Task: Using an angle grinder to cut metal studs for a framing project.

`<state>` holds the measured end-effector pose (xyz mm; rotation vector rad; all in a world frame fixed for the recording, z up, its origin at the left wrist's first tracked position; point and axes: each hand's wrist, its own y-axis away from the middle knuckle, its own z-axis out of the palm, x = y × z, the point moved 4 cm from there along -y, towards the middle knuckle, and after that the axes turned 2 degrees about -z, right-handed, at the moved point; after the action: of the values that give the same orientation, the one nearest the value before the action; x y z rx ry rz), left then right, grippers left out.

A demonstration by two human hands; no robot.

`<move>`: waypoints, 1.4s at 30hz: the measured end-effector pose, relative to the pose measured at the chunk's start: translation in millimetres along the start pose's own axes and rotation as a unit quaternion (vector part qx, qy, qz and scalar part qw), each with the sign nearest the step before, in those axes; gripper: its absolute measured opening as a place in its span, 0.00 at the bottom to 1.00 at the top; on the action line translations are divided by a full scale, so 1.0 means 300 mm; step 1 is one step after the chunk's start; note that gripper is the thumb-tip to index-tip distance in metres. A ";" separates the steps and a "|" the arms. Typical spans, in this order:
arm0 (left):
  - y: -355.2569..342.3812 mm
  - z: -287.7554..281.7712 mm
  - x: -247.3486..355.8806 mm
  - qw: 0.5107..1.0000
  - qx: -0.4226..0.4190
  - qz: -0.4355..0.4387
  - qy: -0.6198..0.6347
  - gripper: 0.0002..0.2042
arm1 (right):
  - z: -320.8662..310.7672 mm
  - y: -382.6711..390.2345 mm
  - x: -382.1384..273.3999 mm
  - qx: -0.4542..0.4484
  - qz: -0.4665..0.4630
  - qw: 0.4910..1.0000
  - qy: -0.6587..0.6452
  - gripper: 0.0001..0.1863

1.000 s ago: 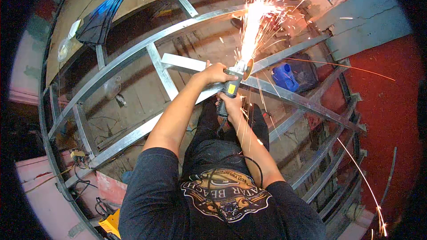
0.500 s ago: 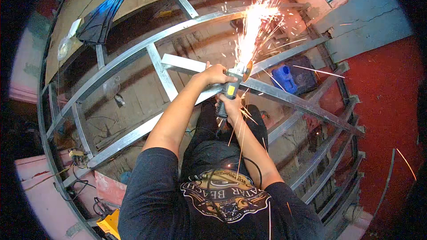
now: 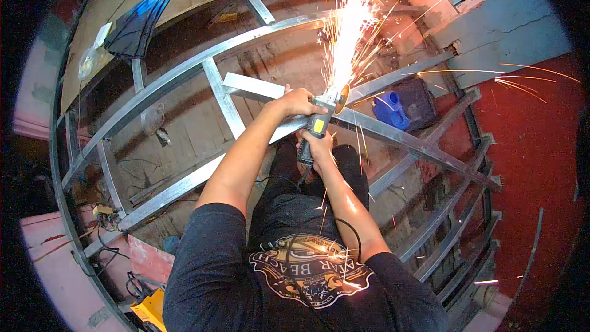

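Two forearms (image 3: 239, 154) angle inward, left hand (image 3: 296, 103) and right hand (image 3: 320, 146) with fingers curled closed around a grinder (image 3: 319, 125).

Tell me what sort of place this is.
Probably a building site or makeshift metalworking area: a large frame of metal bars fills the space, and an angle grinder throws bright sparks.

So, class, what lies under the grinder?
Metal bars run toward the grinder from both sides; whatever lies directly beneath is covered by it, the left hand and right hand.
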<state>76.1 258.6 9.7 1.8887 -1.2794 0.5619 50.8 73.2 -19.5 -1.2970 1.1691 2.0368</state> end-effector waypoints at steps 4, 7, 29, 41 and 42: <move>0.000 0.003 -0.002 1.000 0.000 -0.004 -0.003 0.42 | -0.007 -0.004 0.009 -0.004 -0.005 1.000 -0.004 0.11; 0.003 0.003 -0.001 1.000 0.003 0.003 0.004 0.42 | -0.006 -0.010 0.018 -0.015 0.000 1.000 -0.004 0.11; 0.010 -0.003 0.000 1.000 -0.019 -0.003 0.004 0.42 | -0.010 0.007 0.016 0.005 0.005 1.000 0.007 0.11; 0.010 -0.001 -0.007 1.000 -0.014 0.004 0.014 0.40 | -0.017 0.005 0.026 0.026 0.022 0.999 0.015 0.12; 0.004 0.002 -0.014 1.000 -0.013 0.005 0.016 0.41 | -0.014 0.002 0.024 0.012 0.010 1.000 0.010 0.12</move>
<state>73.3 260.3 6.6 1.8454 -1.2702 0.5763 49.1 68.9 -26.4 -1.3020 1.2159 2.0220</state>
